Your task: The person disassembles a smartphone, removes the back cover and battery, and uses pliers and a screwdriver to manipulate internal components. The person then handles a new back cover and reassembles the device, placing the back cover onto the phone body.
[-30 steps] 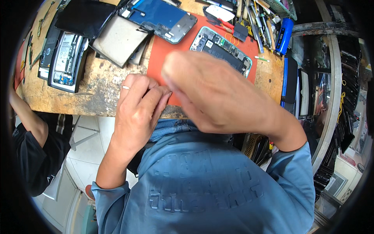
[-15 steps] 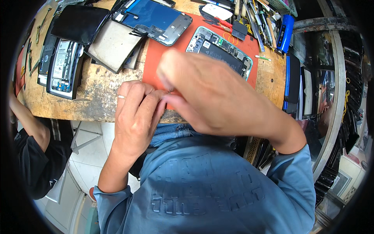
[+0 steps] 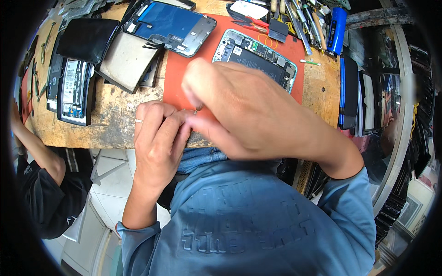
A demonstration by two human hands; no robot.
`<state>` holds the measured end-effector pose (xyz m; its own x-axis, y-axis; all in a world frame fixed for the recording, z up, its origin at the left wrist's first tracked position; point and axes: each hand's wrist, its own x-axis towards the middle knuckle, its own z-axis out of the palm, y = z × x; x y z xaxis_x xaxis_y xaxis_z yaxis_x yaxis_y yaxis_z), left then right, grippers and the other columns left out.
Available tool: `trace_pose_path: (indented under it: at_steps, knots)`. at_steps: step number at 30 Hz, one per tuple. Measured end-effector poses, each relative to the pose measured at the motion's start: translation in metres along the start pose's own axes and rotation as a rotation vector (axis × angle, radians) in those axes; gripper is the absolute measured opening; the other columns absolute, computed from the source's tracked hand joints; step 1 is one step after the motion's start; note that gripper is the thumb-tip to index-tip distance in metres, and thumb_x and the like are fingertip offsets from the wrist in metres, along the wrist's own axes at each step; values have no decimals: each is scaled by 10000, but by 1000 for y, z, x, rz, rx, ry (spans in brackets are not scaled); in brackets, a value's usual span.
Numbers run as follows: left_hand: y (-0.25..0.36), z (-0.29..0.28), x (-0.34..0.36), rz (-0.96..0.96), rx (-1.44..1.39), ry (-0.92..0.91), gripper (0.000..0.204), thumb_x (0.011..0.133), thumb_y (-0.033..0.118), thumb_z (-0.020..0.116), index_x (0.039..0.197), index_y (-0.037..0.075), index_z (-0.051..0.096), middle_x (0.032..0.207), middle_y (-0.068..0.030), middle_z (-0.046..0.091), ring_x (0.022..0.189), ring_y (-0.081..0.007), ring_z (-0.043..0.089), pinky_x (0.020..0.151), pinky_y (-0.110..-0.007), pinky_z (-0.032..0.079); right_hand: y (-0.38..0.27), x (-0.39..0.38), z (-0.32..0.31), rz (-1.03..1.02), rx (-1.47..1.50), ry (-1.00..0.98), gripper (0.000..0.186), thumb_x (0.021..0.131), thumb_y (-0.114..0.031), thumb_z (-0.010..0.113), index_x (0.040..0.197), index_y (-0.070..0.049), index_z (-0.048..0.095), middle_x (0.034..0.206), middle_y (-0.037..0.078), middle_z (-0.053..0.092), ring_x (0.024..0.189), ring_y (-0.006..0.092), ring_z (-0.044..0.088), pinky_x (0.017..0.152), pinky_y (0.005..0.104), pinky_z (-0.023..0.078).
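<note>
My left hand (image 3: 156,142) and my right hand (image 3: 239,110) meet at the front of a red mat (image 3: 175,73) on a worn wooden bench (image 3: 115,133). Both have fingers closed around a tiny glinting piece (image 3: 195,112) that I cannot make out, partly hidden by the fingertips. Just beyond my right hand lies an opened phone (image 3: 255,57) with battery and boards exposed. A detached phone screen assembly (image 3: 165,25) with a blue back lies behind it to the left.
Opened phones (image 3: 73,92), a black panel (image 3: 87,39) and pale flat boards (image 3: 124,69) crowd the left. Tools (image 3: 313,25), a blue device (image 3: 337,30) and a cotton swab (image 3: 309,62) sit back right. A co-worker's arm (image 3: 39,152) is at far left; a metal-framed case (image 3: 396,119) stands right.
My hands have shifted slightly left and stay together, the right fingertips a little further left. The view has moved, so bench items on the left appear lower in the picture.
</note>
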<state>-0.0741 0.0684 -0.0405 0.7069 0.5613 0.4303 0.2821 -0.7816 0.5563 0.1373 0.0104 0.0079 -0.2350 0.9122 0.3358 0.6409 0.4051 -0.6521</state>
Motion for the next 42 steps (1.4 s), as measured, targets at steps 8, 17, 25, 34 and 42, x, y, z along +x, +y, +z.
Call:
trace_pose_path:
  at_steps: [8,17,25,34,42]
  knots:
    - [4,4,3,-101,17,15,180,851,-37,798,1009,9,726,932,-119,619,900,-313,588,805,-421,482,2,-38,7,430,489,426,83,1091,-1,517,1123,-13,442,972,124,636,823,117,650,716,298,574]
    - [17,4,38,-107,-163,-55,85,939,-35,692,987,22,653,956,-152,659,895,-348,616,825,-439,484,-12,-55,1,567,347,180,118,1059,-125,656,1122,-35,699,779,111,661,694,210,697,651,388,525]
    - [35,11,40,-270,-335,-45,53,949,-49,691,983,-20,720,915,-136,695,831,-281,664,777,-380,525,9,-49,-7,424,503,85,188,1060,-208,649,1023,-23,645,805,233,688,764,451,693,687,522,516]
    - [14,21,12,-223,-41,158,96,999,-30,618,1061,-13,689,953,-164,600,892,-333,598,819,-430,491,128,-14,-115,607,90,787,328,1068,-254,652,1086,65,726,877,188,779,772,246,751,730,381,576]
    - [8,24,12,-240,-112,181,106,1002,0,654,1092,-20,705,959,-158,626,892,-339,610,804,-436,496,168,-3,-152,759,877,821,208,1071,-200,682,1010,-4,647,825,98,719,491,21,402,421,219,266]
